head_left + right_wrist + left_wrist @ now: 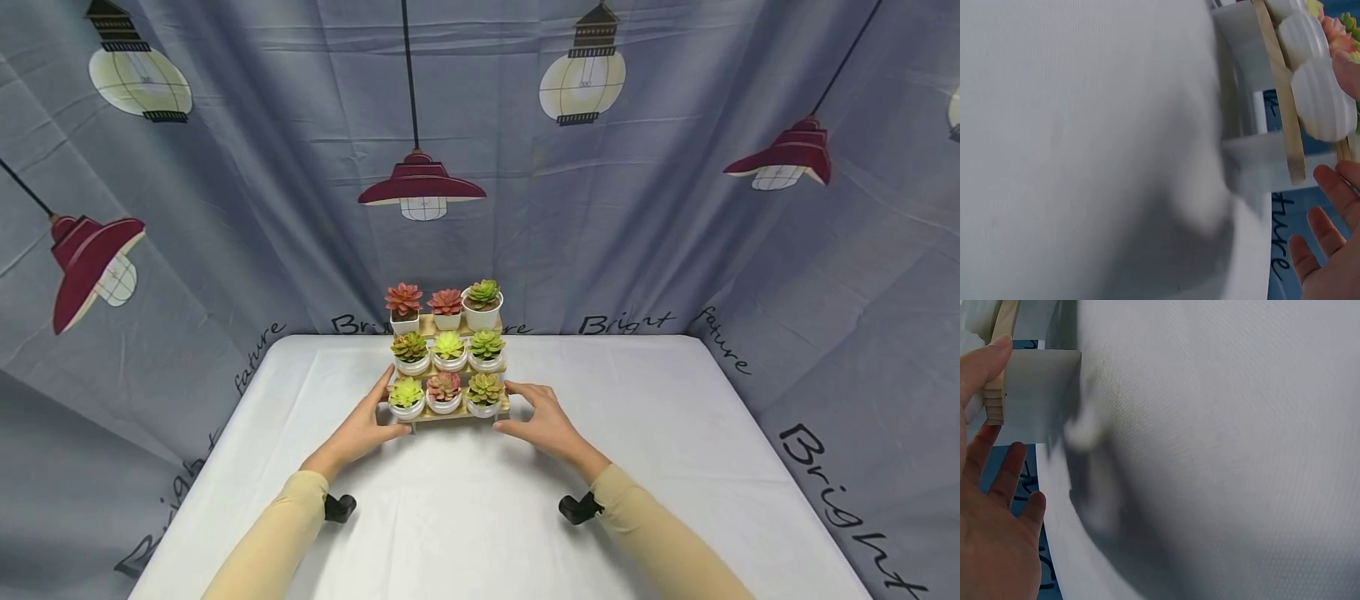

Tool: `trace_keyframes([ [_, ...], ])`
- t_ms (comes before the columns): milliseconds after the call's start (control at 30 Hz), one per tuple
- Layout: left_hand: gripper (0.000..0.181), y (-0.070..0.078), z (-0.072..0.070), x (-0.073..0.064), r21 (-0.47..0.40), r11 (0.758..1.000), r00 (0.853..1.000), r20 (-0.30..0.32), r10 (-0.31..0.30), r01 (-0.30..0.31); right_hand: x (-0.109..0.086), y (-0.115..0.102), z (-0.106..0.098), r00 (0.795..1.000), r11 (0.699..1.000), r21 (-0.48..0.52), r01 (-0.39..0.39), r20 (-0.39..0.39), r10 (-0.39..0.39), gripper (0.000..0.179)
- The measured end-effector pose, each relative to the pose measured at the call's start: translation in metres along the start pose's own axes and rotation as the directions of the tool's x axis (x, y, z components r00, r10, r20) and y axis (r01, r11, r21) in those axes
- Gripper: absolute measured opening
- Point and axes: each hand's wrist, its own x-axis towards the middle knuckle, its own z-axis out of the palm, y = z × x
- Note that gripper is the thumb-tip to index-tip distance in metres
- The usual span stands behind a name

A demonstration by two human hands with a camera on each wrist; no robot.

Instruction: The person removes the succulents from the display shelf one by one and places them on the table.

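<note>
A three-tier plant stand point(453, 415) with pale wooden shelves and white side supports stands on the white-covered table. Small artificial succulents in white pots fill its tiers: red ones like the back-left succulent point(404, 298), green ones like the back-right succulent point(482, 293). My left hand point(366, 427) grips the stand's left end, thumb on the front shelf edge and a finger at the shelf's end point(995, 403). At the right end my right hand point(546, 421) holds the stand between thumb and fingers; the exact contact is partly hidden. The other fingers of both hands are spread.
White cloth covers the table point(457, 533). Behind and beside it hangs a grey-blue curtain point(525, 242) printed with lamps and lettering. A black strap mount sits on each wrist, such as the right mount point(580, 508).
</note>
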Motion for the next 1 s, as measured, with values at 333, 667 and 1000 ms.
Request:
trace_keyframes([
  [333, 0.113, 0.001, 0.002, 0.001, -0.027, 0.999, 1.0, -0.015, 0.023, -0.023, 0.004, -0.005, 0.012, 0.999, 0.998, 0.016, -0.053, -0.01, 0.053, 0.078],
  [667, 0.11, 0.001, 0.004, 0.001, -0.052, 0.998, 0.999, -0.047, 0.028, -0.031, 0.01, -0.001, 0.019, 0.996, 0.99, 0.108, -0.085, -0.021, 0.088, 0.074],
  [1000, 0.11, 0.0, 0.005, 0.002, -0.052, 0.998, 0.999, -0.042, 0.021, -0.023, 0.015, 0.005, 0.023, 0.997, 0.985, 0.157, -0.074, -0.019, 0.078, 0.077],
])
